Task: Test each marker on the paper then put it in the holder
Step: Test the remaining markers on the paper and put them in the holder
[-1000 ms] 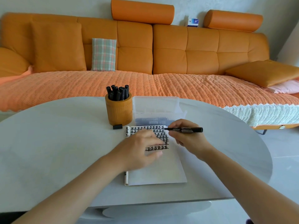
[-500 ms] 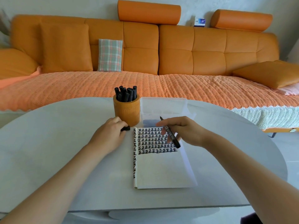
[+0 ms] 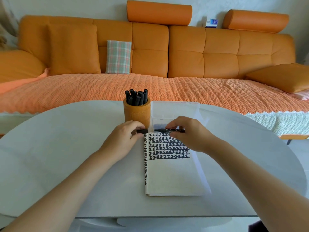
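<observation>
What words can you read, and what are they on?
Marker: small print on the barrel, too small to read.
Box on the sofa back: print too blurred to read.
Paper: rows of one repeated black mark, no clear word.
Nothing can be quoted.

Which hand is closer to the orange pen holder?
Left. The left hand pinches the cap at the base of the holder; the right hand holds the marker further right, over the paper.

Soft, even daylight; faint shadows beneath the fingers (image 3: 175, 122) on the table (image 3: 66, 148); sharp near them, bent and softer toward the edges.
</observation>
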A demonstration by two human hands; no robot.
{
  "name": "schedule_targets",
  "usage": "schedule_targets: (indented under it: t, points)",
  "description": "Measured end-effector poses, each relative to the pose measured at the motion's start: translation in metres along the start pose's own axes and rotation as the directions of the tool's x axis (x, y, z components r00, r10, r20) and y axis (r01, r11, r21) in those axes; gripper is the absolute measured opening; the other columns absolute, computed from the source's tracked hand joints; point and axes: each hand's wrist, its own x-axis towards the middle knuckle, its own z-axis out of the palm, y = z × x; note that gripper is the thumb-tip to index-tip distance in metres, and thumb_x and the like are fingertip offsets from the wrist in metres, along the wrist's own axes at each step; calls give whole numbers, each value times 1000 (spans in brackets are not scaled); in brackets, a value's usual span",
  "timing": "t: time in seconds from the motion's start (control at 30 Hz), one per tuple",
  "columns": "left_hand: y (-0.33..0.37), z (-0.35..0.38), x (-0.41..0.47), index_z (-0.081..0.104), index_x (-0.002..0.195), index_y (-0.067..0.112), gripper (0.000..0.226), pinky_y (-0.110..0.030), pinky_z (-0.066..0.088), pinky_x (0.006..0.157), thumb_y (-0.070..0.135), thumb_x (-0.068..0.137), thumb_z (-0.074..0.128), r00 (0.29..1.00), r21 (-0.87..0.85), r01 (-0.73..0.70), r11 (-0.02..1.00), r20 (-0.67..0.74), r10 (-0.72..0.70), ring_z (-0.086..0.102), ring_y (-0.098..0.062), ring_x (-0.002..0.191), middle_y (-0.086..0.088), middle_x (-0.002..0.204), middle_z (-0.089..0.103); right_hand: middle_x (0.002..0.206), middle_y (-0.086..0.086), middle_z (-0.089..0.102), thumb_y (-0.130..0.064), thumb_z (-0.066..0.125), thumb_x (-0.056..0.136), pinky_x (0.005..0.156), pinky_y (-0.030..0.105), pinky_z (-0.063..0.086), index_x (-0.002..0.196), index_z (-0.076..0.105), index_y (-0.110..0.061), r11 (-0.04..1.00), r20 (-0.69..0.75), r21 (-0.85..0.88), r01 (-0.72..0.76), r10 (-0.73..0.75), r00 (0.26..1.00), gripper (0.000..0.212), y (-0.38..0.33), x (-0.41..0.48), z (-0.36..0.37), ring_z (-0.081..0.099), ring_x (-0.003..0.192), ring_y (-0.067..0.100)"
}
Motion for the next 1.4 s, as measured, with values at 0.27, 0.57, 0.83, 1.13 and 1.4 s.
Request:
schedule_targets:
  t: [0.27, 0.57, 0.83, 1.13, 1.4]
  points:
    - [7, -1, -3, 68, 107, 21, 20, -5, 37, 70, 14, 87, 69, 999, -23, -49, 999, -9, 49, 55, 3, 86, 18, 92, 59, 97, -18, 58, -23, 66, 91, 82, 32, 51, 108, 69, -32, 993, -50, -87, 75, -80, 996, 19, -5, 2, 8, 58, 86, 6]
    - [13, -1, -2, 70, 108, 21, 19, -5, 37, 70, 16, 90, 67, 995, -54, -87, 995, 36, 89, 54, 7, 85, 17, 92, 59, 94, -14, 59, -22, 68, 90, 79, 32, 51, 109, 70, -27, 985, -12, -73, 156, -157, 987, 19, -12, 3, 18, 57, 83, 7]
    - [9, -4, 6, 71, 111, 20, 20, -29, 48, 77, 23, 94, 61, 991, -21, -89, 996, 100, 91, 57, -9, 89, 7, 93, 64, 90, -10, 62, -26, 66, 91, 67, 29, 47, 108, 72, -26, 958, -58, -174, 230, -243, 968, 18, -18, 3, 26, 55, 75, 8]
    - [10, -7, 11, 74, 98, 9, 13, -31, 45, 64, 14, 86, 70, 950, 71, -312, 947, 38, 310, 48, -11, 76, 4, 75, 58, 64, -5, 55, -31, 52, 99, 61, 39, 43, 78, 65, -31, 994, 62, -57, 89, -85, 994, 25, -28, 4, 27, 51, 62, 14]
    - [8, -15, 22, 74, 101, 17, 17, -35, 48, 73, 28, 91, 64, 934, 93, -357, 930, 70, 351, 49, -9, 88, 6, 88, 57, 99, -7, 56, -27, 53, 99, 82, 29, 46, 110, 68, -29, 998, 120, -32, 59, -55, 991, 19, -33, 13, 19, 58, 89, 10]
